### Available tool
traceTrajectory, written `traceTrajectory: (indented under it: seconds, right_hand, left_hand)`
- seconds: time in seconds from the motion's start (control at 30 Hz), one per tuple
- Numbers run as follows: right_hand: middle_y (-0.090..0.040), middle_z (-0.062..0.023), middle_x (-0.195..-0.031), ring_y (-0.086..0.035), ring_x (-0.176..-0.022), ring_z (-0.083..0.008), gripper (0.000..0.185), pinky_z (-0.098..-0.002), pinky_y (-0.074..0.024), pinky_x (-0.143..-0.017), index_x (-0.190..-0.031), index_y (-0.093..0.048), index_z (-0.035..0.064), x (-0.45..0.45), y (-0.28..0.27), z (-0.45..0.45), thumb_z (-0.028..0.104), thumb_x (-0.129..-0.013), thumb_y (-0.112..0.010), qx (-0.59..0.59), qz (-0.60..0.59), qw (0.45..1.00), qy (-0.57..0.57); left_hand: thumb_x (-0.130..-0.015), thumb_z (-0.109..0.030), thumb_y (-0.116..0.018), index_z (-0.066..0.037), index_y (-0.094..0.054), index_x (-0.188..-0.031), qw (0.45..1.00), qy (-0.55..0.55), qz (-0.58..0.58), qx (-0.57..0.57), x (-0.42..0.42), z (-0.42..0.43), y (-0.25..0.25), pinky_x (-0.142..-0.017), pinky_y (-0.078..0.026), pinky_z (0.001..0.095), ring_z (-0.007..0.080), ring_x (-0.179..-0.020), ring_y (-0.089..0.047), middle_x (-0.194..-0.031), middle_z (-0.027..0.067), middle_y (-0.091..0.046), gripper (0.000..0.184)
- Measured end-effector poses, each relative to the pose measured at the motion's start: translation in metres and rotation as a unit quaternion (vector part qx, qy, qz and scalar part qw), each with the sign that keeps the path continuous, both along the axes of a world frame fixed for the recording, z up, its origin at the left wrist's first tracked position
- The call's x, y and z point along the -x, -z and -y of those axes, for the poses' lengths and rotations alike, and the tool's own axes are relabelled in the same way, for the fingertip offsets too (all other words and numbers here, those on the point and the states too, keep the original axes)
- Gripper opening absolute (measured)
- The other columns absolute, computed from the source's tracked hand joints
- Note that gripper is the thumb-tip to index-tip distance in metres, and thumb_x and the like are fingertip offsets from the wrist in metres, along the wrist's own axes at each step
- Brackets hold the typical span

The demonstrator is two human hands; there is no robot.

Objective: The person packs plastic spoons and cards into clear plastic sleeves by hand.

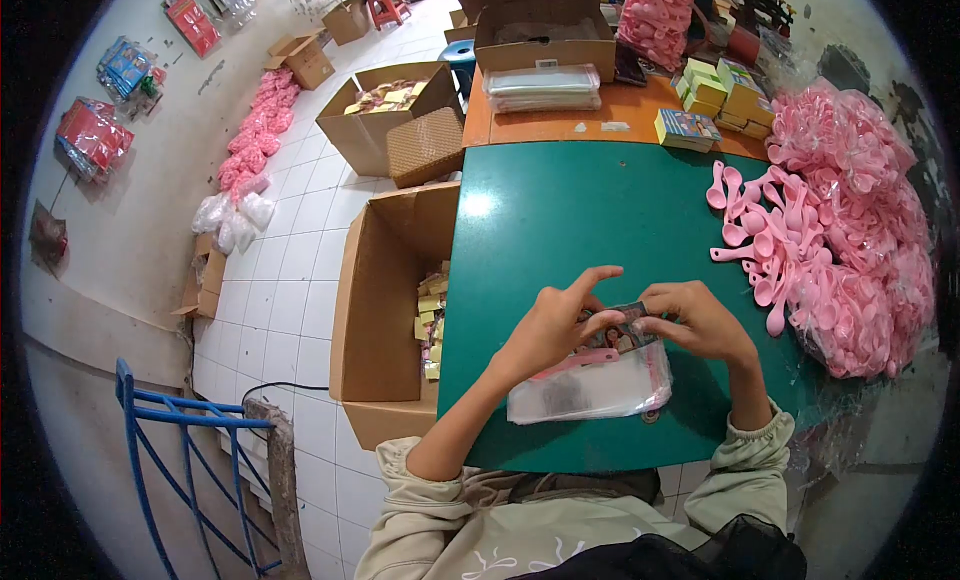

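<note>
Above a stack of clear plastic bags [610,392] near the table's front edge, both of my hands meet at a small dark printed card [622,337]. My left hand [556,322] has its thumb on the card's left side, with the index finger stretched out above it. On the other side, my right hand [692,320] pinches the card between thumb and fingers. A pink spoon [585,359] lies on the bags just under my left hand, partly hidden by it. Whether the card sits inside a bag, I cannot tell.
Loose pink spoons [765,230] and bulging plastic bags of spoons [860,230] crowd the table's right side. Yellow-edged card stacks [687,129] and bundled clear bags [542,88] stand at the back. Left of the table, an open carton [385,270] holds small yellow-topped packets.
</note>
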State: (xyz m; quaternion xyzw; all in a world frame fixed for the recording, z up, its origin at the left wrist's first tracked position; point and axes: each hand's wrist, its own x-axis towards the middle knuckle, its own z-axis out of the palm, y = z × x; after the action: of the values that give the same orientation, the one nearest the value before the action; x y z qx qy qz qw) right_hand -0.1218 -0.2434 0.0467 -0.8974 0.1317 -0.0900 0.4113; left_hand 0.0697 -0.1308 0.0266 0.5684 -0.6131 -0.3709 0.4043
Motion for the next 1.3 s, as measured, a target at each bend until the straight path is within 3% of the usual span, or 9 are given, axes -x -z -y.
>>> traceTrajectory:
  seconds: [0.07, 0.17, 0.47, 0.67, 0.77, 0.87, 0.97, 1.07, 1.3]
  right_hand:
    - [-0.059, -0.0099, -0.081, -0.057, -0.067, -0.0188, 0.025, -0.0297, -0.0453, -0.059, -0.105, -0.061, 0.0008, 0.001, -0.003, 0.003, 0.015, -0.084, -0.06, 0.002, -0.019, 1.0, -0.01]
    - [-0.061, -0.0059, -0.086, -0.057, -0.071, -0.0123, 0.024, -0.0255, -0.0469, -0.058, -0.105, -0.061, -0.0007, 0.003, -0.006, 0.002, 0.015, -0.086, -0.059, -0.261, 0.006, 0.962, 0.078]
    - [-0.062, -0.0052, -0.077, -0.057, -0.064, -0.0087, 0.016, -0.0243, -0.049, -0.058, -0.097, -0.062, -0.0036, 0.0, 0.007, 0.004, 0.006, -0.085, -0.057, -0.27, 0.037, 0.961, 0.056]
    - [-0.061, -0.0057, -0.076, -0.058, -0.061, -0.0105, 0.018, -0.0238, -0.0482, -0.056, -0.096, -0.062, -0.0042, 0.0, -0.018, 0.0, 0.009, -0.084, -0.059, -0.41, 0.039, 0.902, 0.133]
    - [-0.06, -0.0046, -0.078, -0.056, -0.06, -0.0089, 0.02, -0.0225, -0.0459, -0.054, -0.097, -0.063, -0.0035, -0.001, -0.015, -0.001, 0.012, -0.086, -0.058, -0.339, -0.043, 0.935, 0.098]
    - [-0.06, -0.0049, -0.081, -0.053, -0.064, -0.0093, 0.02, -0.0238, -0.0443, -0.057, -0.097, -0.063, -0.0031, 0.002, 0.004, 0.007, 0.013, -0.087, -0.058, -0.242, -0.026, 0.97, 0.031]
    - [-0.059, -0.0053, -0.081, -0.051, -0.07, -0.0103, 0.019, -0.0255, -0.0429, -0.061, -0.092, -0.062, -0.0035, 0.003, 0.002, 0.007, 0.015, -0.088, -0.057, -0.211, 0.011, 0.977, -0.013]
    - [-0.056, -0.0068, -0.078, -0.049, -0.073, -0.0112, 0.022, -0.0266, -0.0428, -0.065, -0.087, -0.059, -0.0045, 0.003, 0.001, 0.009, 0.016, -0.09, -0.054, -0.162, 0.016, 0.985, -0.064]
    - [-0.052, -0.0052, -0.073, -0.045, -0.064, -0.011, 0.03, -0.0257, -0.0404, -0.058, -0.081, -0.055, -0.0058, 0.005, 0.001, 0.005, 0.02, -0.094, -0.047, -0.192, -0.009, 0.98, -0.043]
  left_hand:
    - [-0.084, -0.019, -0.063, -0.011, -0.046, -0.126, 0.999, 0.0, 0.024, 0.031, -0.001, 0.001, 0.008, -0.058, -0.052, 0.0296, 0.0187, -0.068, -0.067, -0.083, 0.014, -0.068, 0.046]
    - [-0.083, -0.019, -0.063, -0.011, -0.047, -0.125, 0.999, -0.012, 0.027, 0.019, -0.001, 0.001, 0.005, -0.058, -0.052, 0.0295, 0.018, -0.069, -0.067, -0.082, 0.014, -0.068, 0.045]
    - [-0.084, -0.02, -0.063, -0.007, -0.053, -0.117, 1.0, -0.007, -0.018, 0.003, 0.0, -0.001, 0.0, -0.061, -0.05, 0.0312, 0.0224, -0.069, -0.067, -0.079, 0.0155, -0.067, 0.037]
    - [-0.083, -0.019, -0.063, -0.008, -0.057, -0.116, 1.0, -0.013, -0.009, 0.018, -0.002, -0.001, 0.003, -0.061, -0.054, 0.0303, 0.0185, -0.073, -0.067, -0.083, 0.013, -0.068, 0.035]
    - [-0.084, -0.019, -0.062, -0.006, -0.057, -0.114, 0.999, -0.008, -0.021, 0.045, 0.0, 0.0, 0.009, -0.057, -0.049, 0.0297, 0.0202, -0.066, -0.066, -0.075, 0.0148, -0.067, 0.033]
    - [-0.084, -0.02, -0.062, -0.006, -0.056, -0.115, 0.999, -0.003, -0.021, 0.03, 0.0, -0.001, 0.008, -0.054, -0.049, 0.0291, 0.0186, -0.062, -0.065, -0.074, 0.0146, -0.067, 0.034]
    - [-0.084, -0.018, -0.062, -0.009, -0.054, -0.119, 1.0, 0.005, -0.005, 0.01, -0.001, -0.001, 0.006, -0.065, -0.055, 0.0304, 0.0191, -0.077, -0.068, -0.086, 0.0121, -0.069, 0.038]
    - [-0.084, -0.018, -0.062, -0.009, -0.052, -0.122, 1.0, 0.005, -0.018, -0.02, -0.001, -0.002, 0.004, -0.063, -0.054, 0.0287, 0.0167, -0.074, -0.067, -0.086, 0.0118, -0.069, 0.04]
    - [-0.084, -0.018, -0.062, -0.008, -0.052, -0.121, 1.0, 0.008, 0.011, -0.004, 0.002, -0.002, 0.006, -0.058, -0.052, 0.0275, 0.0141, -0.069, -0.066, -0.084, 0.0111, -0.069, 0.04]
